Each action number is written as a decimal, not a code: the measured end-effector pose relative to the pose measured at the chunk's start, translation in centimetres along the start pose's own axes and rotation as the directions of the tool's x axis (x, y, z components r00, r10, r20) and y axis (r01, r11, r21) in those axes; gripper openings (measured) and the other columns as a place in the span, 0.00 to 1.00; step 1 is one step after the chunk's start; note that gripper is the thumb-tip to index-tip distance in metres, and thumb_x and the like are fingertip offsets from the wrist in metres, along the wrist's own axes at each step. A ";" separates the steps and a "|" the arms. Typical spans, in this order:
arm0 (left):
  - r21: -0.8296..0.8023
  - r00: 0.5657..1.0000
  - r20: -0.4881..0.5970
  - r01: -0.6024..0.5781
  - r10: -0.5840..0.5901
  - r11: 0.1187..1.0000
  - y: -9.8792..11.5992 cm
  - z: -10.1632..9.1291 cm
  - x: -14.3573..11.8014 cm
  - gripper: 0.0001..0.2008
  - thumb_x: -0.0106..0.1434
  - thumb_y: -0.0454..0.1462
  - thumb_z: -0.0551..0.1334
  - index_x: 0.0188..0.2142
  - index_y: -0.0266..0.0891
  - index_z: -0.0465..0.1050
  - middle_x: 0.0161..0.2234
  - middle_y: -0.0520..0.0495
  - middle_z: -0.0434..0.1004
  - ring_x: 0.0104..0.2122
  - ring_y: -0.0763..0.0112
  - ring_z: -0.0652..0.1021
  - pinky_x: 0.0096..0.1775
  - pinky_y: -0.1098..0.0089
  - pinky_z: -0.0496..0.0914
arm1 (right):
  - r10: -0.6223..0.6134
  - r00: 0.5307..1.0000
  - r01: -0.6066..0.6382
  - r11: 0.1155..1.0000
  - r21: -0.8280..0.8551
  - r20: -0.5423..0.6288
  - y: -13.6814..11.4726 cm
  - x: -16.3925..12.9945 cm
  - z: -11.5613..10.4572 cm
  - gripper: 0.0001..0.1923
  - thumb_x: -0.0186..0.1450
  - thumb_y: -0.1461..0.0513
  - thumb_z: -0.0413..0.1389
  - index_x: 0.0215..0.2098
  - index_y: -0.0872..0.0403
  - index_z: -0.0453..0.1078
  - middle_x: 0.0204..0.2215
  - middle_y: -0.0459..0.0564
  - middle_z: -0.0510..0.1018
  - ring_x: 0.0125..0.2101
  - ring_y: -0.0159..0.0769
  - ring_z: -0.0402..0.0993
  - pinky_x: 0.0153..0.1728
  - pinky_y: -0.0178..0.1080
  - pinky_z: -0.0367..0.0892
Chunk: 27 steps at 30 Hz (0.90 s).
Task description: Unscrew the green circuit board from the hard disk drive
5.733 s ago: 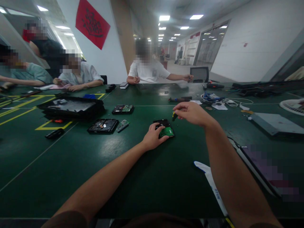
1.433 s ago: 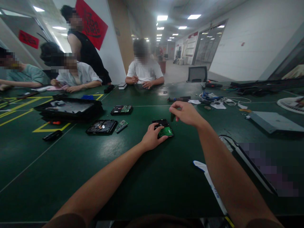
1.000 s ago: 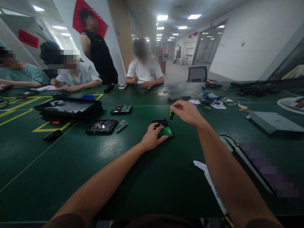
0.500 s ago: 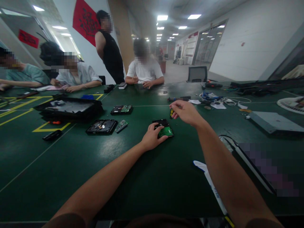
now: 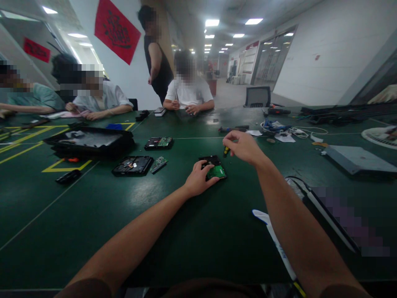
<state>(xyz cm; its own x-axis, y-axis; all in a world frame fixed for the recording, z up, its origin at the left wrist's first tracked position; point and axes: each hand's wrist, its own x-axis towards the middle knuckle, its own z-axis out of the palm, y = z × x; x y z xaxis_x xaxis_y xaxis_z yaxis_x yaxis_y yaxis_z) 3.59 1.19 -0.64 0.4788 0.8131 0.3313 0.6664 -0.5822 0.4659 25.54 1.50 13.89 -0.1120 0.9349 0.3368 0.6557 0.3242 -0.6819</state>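
Three hard drives (image 5: 218,172) (image 5: 132,166) (image 5: 159,143) — one loose circuit board (image 5: 159,164) — one yellow-black tool (image 5: 226,152).

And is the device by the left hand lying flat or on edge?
Flat: the device has its green board facing upward.

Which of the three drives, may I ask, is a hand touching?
The rightmost drive, with the left hand on it; the middle drive and leftmost drive lie apart from both hands.

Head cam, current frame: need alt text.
A left hand holds a black device with a green circuit board on a green table, while the right hand pinches a small yellow-and-black object beside it. A seated co-worker in white faces them across the table.
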 end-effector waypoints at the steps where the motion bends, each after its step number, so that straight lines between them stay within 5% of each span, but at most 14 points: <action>1: 0.002 1.000 -0.003 -0.001 0.001 1.000 0.0 0.0 0.0 0.30 0.65 0.54 0.66 0.63 0.46 0.69 0.65 0.37 0.59 0.67 0.45 0.61 0.65 0.44 0.63 | -0.013 0.999 0.012 0.999 0.030 0.031 0.1 0.0 0.1 0.12 0.70 0.54 0.57 0.38 0.53 0.75 0.28 0.49 0.81 0.22 0.33 0.75 0.27 0.37 0.69; 7: 0.012 1.000 0.005 -0.012 0.012 1.000 0.1 -0.1 0.0 0.31 0.66 0.54 0.65 0.63 0.45 0.69 0.65 0.37 0.58 0.67 0.45 0.61 0.65 0.46 0.62 | -0.024 0.997 0.014 0.989 0.148 0.069 0.8 0.4 0.6 0.12 0.73 0.57 0.53 0.49 0.52 0.74 0.30 0.50 0.81 0.26 0.35 0.78 0.29 0.38 0.72; 15: 0.004 1.000 0.017 -0.002 0.002 1.000 0.2 -0.4 -0.1 0.31 0.67 0.55 0.63 0.63 0.45 0.69 0.66 0.37 0.58 0.67 0.44 0.61 0.65 0.45 0.63 | 0.046 0.996 -0.056 0.991 -0.118 -0.078 0.1 0.1 -0.1 0.10 0.64 0.55 0.62 0.36 0.54 0.76 0.34 0.53 0.82 0.28 0.38 0.77 0.32 0.41 0.70; 20: 0.000 1.000 0.005 -0.006 0.006 1.000 0.1 -0.2 0.0 0.30 0.66 0.55 0.65 0.63 0.46 0.69 0.65 0.37 0.59 0.67 0.44 0.61 0.65 0.44 0.63 | 0.018 0.999 -0.018 1.000 0.007 0.027 -0.2 -0.1 0.1 0.11 0.70 0.54 0.57 0.38 0.53 0.75 0.33 0.51 0.82 0.21 0.32 0.74 0.27 0.38 0.69; 24: 0.011 1.000 0.002 -0.009 0.009 1.000 0.0 -0.1 -0.1 0.31 0.66 0.55 0.64 0.63 0.45 0.69 0.65 0.37 0.59 0.67 0.45 0.61 0.65 0.44 0.62 | 0.007 0.996 -0.019 0.991 0.133 0.090 0.1 0.1 0.4 0.14 0.74 0.54 0.51 0.43 0.54 0.74 0.24 0.49 0.79 0.23 0.35 0.77 0.27 0.37 0.71; 27: 0.006 1.000 -0.004 -0.006 0.006 1.000 0.0 0.1 -0.1 0.31 0.66 0.55 0.64 0.63 0.46 0.69 0.65 0.37 0.59 0.67 0.45 0.61 0.65 0.45 0.63 | -0.017 0.997 0.005 0.988 0.155 0.075 0.5 0.3 0.5 0.12 0.73 0.57 0.51 0.48 0.52 0.73 0.29 0.50 0.81 0.26 0.36 0.78 0.29 0.38 0.72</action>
<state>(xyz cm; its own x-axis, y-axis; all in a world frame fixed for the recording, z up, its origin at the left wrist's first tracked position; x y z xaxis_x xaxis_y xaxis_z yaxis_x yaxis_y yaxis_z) 3.59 1.17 -0.75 0.4805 0.8096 0.3372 0.6672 -0.5870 0.4586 25.46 2.05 13.36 -0.1789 0.9374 0.2988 0.5319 0.3476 -0.7722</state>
